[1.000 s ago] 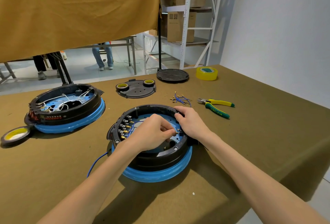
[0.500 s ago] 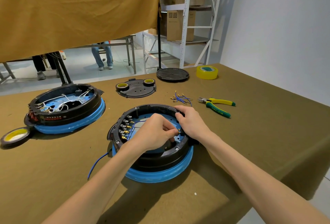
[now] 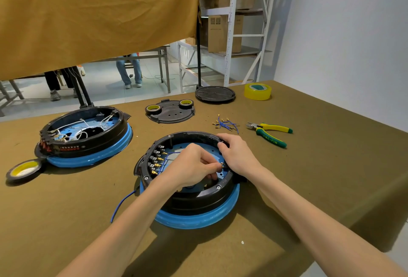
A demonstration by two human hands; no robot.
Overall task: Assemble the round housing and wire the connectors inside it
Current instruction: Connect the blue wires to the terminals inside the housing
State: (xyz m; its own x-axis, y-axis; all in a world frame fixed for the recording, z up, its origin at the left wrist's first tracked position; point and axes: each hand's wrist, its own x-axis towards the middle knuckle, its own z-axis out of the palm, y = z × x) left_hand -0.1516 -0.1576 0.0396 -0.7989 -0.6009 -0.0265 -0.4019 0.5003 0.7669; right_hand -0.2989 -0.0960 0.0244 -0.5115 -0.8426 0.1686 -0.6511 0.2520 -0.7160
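**Both hands inside the housing, meeting at its right inner wall**

Head view: A round black housing point(image 3: 187, 197) on a blue base ring sits on the table point(image 3: 320, 166), directly in front of the person and between the forearms. It lies flat, open side up. The left hand point(image 3: 192, 166) reaches in over the near-left rim, fingers curled and pinching a small brass connector point(image 3: 221, 164). The right hand point(image 3: 238, 157) drapes over the far-right rim, its fingers curled on the rim and its thumb side meeting the left fingertips at the connector. Both hands are equally close to that spot; I judge the connector's seat to be on the right inner wall, just beyond the fingertips.

A row of brass terminals point(image 3: 157, 160) lines the left inner wall, across the blue floor from the hands, with thin blue leads running from them toward the left hand. A blue wire point(image 3: 121, 204) trails out under the near-left rim onto the table.

Spare leads point(image 3: 225, 123) and pliers point(image 3: 270, 133) lie beyond the right hand, near but apart from the housing. A second housing point(image 3: 86, 135) sits well off to the left.

Hidden: the left hand covers the middle of the floor, and the exact seat of the connector, and whether it is already on, cannot be made out behind the fingers.
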